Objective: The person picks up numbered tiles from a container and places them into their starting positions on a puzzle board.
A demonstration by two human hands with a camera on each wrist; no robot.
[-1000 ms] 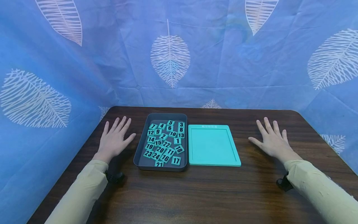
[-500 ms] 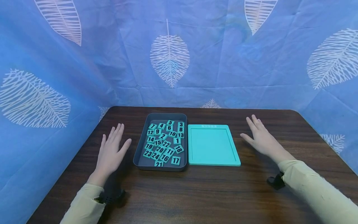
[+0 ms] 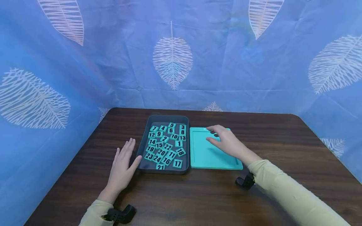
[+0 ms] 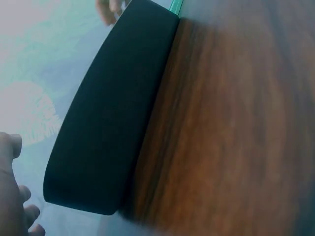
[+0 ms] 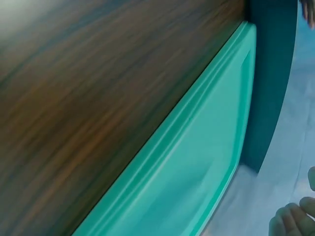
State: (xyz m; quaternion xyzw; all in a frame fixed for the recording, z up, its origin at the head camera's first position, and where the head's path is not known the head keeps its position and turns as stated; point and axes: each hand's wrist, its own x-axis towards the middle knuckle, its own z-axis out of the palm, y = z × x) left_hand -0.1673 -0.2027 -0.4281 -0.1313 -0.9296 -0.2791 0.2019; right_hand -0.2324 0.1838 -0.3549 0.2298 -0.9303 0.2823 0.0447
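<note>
Right hand (image 3: 227,144) now moved in over teal board (image 3: 209,157), fingers relaxed, grasping nothing. Left hand (image 3: 123,163) shifted closer, flat against dark tray (image 3: 141,150) at its 9 o'clock. Numbered tiles (image 3: 167,145) untouched in tray; picking seems about to begin.

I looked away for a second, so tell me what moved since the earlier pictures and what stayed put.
The right hand swung in from the bare table and is now over the teal board. The left hand slid in and toward the near edge, beside the dark tray, thumb at its wall. Neither hand grips anything. Tray, number tiles and board kept their places.
</note>
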